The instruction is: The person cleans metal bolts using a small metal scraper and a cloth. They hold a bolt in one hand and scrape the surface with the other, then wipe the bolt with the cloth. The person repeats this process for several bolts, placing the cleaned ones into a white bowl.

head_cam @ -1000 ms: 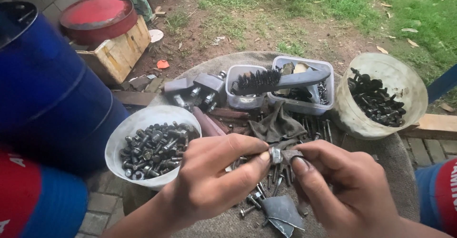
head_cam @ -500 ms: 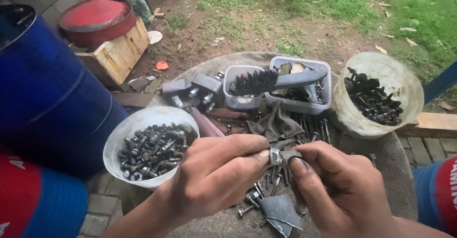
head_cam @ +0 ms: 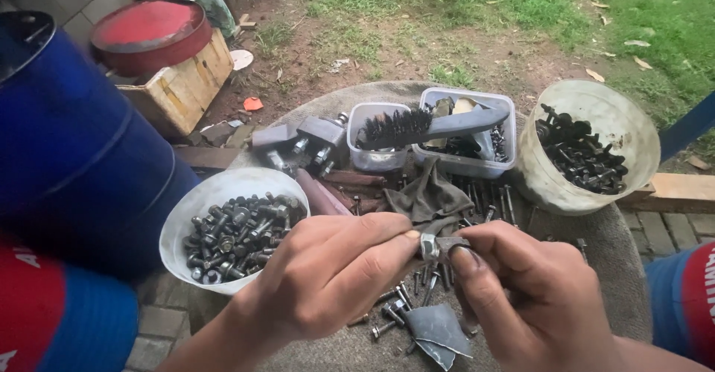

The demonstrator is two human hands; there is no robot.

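With your left hand pinching the nut and your right hand's fingers pinching the bolt beside it, keep both squarely aligned over the loose bolts below your fingers while you turn.

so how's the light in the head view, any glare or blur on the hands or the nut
Head view: soft, even daylight with no hard shadows and no glare. The left hand, the right hand and the small nut pinched between them are fairly sharp. Straight edges bow toward the frame borders, as on the blue drum, a wide-lens effect. The grass at the top looks slightly softer.
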